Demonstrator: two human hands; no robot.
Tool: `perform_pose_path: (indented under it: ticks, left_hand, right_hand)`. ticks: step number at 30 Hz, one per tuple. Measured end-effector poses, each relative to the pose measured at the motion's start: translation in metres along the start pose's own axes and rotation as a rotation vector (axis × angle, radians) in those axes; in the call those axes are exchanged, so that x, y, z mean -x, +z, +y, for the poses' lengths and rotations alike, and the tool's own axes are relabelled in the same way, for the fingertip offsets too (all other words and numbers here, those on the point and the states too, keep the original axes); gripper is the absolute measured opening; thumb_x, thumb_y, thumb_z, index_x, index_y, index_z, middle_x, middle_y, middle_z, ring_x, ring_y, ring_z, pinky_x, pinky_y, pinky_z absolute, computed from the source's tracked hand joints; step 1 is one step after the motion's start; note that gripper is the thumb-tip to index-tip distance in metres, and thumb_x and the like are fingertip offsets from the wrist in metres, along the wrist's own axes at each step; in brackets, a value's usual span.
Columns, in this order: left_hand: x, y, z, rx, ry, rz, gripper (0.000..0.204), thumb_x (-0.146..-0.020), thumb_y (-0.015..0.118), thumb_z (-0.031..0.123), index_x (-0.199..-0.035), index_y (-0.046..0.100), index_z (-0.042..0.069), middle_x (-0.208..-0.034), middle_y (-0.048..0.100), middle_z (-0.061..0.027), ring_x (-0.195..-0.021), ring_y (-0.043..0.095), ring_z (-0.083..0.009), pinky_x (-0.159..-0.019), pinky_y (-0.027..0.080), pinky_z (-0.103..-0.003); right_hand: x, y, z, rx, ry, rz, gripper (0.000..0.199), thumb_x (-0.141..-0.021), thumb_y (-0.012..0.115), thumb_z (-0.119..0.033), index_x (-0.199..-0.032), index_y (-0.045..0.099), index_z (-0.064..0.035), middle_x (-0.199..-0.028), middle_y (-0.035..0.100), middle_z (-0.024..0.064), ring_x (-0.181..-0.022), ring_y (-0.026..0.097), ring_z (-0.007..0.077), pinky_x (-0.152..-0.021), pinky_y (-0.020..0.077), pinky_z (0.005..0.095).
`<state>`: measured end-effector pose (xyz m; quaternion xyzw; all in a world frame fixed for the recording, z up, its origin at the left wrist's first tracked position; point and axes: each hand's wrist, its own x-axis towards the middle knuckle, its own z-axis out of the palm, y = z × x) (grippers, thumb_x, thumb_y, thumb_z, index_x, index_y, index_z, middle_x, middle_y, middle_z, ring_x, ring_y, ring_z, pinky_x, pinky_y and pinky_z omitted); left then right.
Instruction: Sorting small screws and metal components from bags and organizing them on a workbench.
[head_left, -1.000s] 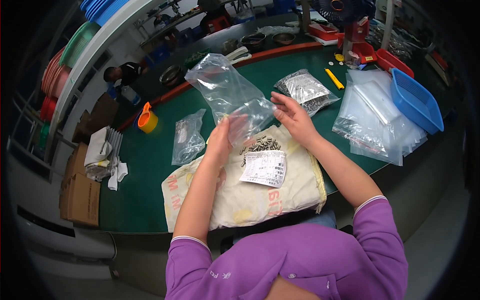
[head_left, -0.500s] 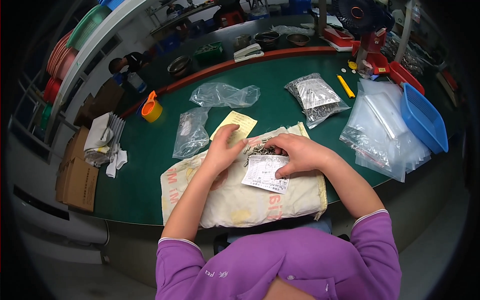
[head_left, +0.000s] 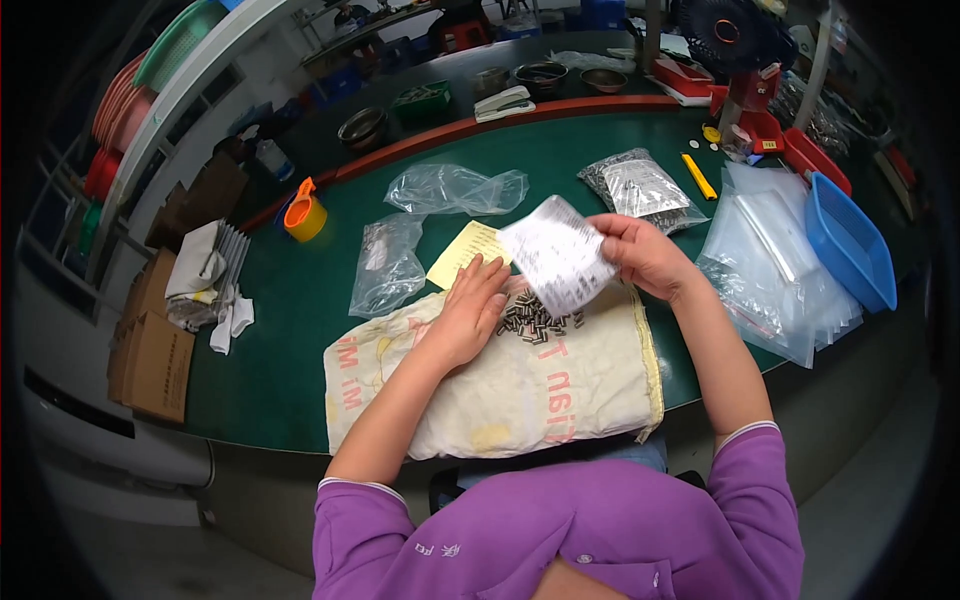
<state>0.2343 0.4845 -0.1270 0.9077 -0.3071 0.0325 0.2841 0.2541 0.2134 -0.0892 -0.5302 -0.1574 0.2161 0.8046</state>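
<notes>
Between the fingers and thumb of my right hand (head_left: 645,252) is a white printed paper slip (head_left: 556,255), held up and slightly blurred. It hangs over a small pile of short metal pins (head_left: 535,322) on a cream cloth sack (head_left: 470,410) with faded red lettering. My left hand (head_left: 470,310) lies flat on the sack, fingers stretched, just left of the pins. Its fingertips reach the lower edge of a yellow paper sheet (head_left: 466,252). The slip hides the far side of the pile.
Clear plastic bags (head_left: 388,265) lie at the back left, near an orange cup (head_left: 304,215). A filled bag of small metal parts (head_left: 640,190) and a yellow cutter (head_left: 698,176) are at the back right. Flat plastic bags (head_left: 750,260) and a blue basket (head_left: 850,240) stand on the right.
My right hand has lifted the white slip off the sack and moved it up and away, uncovering the metal pins. My left hand has flattened onto the sack, slightly right of before.
</notes>
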Motion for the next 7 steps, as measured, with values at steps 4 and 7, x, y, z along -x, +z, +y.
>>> perform_pose_path:
  ticks: [4, 7]
  left_hand:
    - [0.001, 0.008, -0.001, -0.061, -0.009, 0.005, 0.041, -0.087, 0.043, 0.023, -0.123, 0.041, 0.002, -0.132, 0.034, -0.0151, -0.128, 0.019, -0.0331, -0.105, 0.013, -0.042]
    - [0.002, 0.007, -0.001, 0.009, -0.02, 0.028, 0.046, -0.086, 0.045, 0.027, -0.125, 0.039, 0.003, -0.133, 0.033, -0.0145, -0.128, 0.018, -0.0325, -0.105, 0.013, -0.042]
  right_hand:
    - [-0.012, -0.02, 0.009, 0.029, -0.084, 0.305, 0.037, -0.085, 0.053, -0.015, -0.118, 0.044, -0.0022, -0.101, 0.056, 0.003, -0.083, 0.055, 0.0073, -0.069, 0.046, 0.0207]
    - [-0.024, -0.027, 0.024, 0.103, -0.127, 0.457, 0.038, -0.086, 0.052, -0.016, -0.12, 0.041, -0.0023, -0.101, 0.056, 0.0023, -0.088, 0.053, 0.0055, -0.074, 0.0429, 0.0178]
